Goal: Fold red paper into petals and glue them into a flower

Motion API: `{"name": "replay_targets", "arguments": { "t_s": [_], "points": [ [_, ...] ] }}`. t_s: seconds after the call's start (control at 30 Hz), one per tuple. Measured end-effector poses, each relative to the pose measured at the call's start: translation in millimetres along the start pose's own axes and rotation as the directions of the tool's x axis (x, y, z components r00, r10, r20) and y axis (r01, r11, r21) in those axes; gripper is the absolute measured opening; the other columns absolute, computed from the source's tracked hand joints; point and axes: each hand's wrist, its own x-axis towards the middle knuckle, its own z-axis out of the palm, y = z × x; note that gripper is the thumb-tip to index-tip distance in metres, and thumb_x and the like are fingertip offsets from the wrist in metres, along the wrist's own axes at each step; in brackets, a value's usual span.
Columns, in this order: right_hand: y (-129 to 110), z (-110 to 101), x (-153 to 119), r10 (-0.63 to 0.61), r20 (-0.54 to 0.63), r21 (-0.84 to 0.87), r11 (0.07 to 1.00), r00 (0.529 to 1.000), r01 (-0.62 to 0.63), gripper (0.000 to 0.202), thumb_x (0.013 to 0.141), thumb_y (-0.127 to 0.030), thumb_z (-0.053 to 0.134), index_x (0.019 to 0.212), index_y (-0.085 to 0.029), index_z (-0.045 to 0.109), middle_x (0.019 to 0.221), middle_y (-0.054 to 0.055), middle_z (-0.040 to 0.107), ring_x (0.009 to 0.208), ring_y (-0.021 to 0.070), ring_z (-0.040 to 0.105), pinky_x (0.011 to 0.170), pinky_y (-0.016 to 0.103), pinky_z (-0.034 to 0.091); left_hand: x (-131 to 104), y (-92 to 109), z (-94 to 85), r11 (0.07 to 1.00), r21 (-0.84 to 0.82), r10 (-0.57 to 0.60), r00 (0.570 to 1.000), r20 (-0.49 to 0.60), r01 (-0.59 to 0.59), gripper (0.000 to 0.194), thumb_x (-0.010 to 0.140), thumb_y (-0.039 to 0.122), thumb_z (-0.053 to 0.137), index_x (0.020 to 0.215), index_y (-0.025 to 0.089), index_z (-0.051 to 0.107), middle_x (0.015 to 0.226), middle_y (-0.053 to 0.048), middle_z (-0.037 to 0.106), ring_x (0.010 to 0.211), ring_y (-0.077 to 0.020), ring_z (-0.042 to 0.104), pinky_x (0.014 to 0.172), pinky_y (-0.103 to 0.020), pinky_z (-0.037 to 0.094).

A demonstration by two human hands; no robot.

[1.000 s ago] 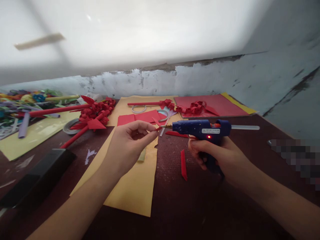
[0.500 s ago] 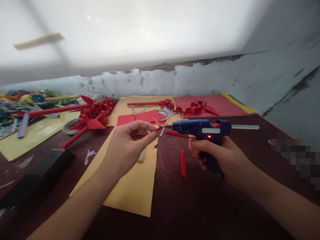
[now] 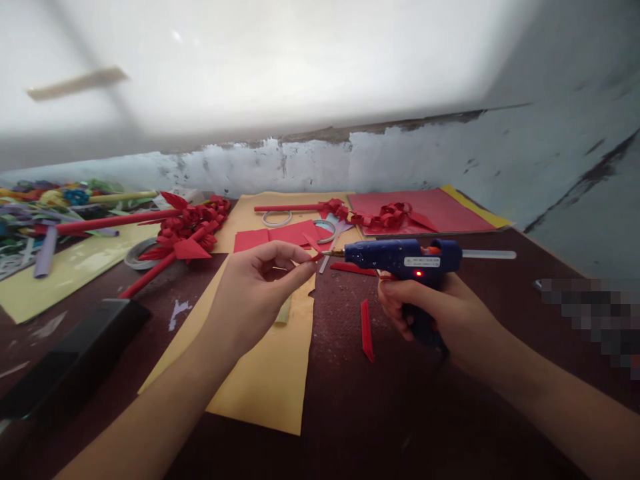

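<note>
Between the thumb and fingers of my left hand [image 3: 265, 283] is a small red paper strip [image 3: 316, 257], mostly hidden by the fingertips. My right hand [image 3: 425, 300] grips the handle of a blue hot glue gun [image 3: 390, 255], its small red light lit. The metal nozzle [image 3: 334, 253] points left and sits at the strip; whether they touch I cannot tell. A clear glue stick [image 3: 490, 254] pokes out of the back of the gun. Under the gun, a bundle of red paper strips [image 3: 367, 330] lies on the dark table.
Yellow paper [image 3: 260, 387] lies below my left hand. Red paper flowers on sticks [image 3: 193, 230] are at the left, near a tape roll [image 3: 140, 253] and a black box-like object [image 3: 75, 353]. Behind are red paper sheets [image 3: 280, 233] and a red folder [image 3: 430, 203] against the peeling wall.
Both hands hold almost the same position. The glue stick's rear end reaches very slightly less far out of the gun.
</note>
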Motion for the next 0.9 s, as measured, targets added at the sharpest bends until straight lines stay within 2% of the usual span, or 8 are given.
{"name": "replay_targets", "arguments": {
  "t_s": [0.37,0.9],
  "points": [
    [-1.2,-1.1,-1.0,0.008,0.010,0.021,1.000,1.000,-0.008,0.037,0.082,-0.040,0.075,0.055,-0.022,0.057,0.053,-0.001,0.055,0.047,0.0138,0.049,0.044,0.027,0.040,-2.1,2.4,-1.0,0.999,0.054,0.000,1.000,-0.018,0.001,0.018,0.082,0.037,0.089,0.082,0.021,0.079,0.075,0.001,0.074,0.068,-0.0114,0.060,0.060,-0.021,0.042],
    [-0.1,0.1,-0.2,0.016,-0.005,0.047,0.999,1.000,-0.016,0.033,0.080,-0.038,0.076,0.057,-0.023,0.057,0.053,-0.001,0.054,0.048,0.0145,0.049,0.044,0.027,0.042,-0.5,0.8,-1.1,0.999,0.045,0.029,1.000,-0.006,-0.029,0.018,0.082,0.036,0.088,0.082,0.021,0.079,0.076,0.002,0.073,0.067,-0.0089,0.060,0.059,-0.017,0.043]
  ]
}}
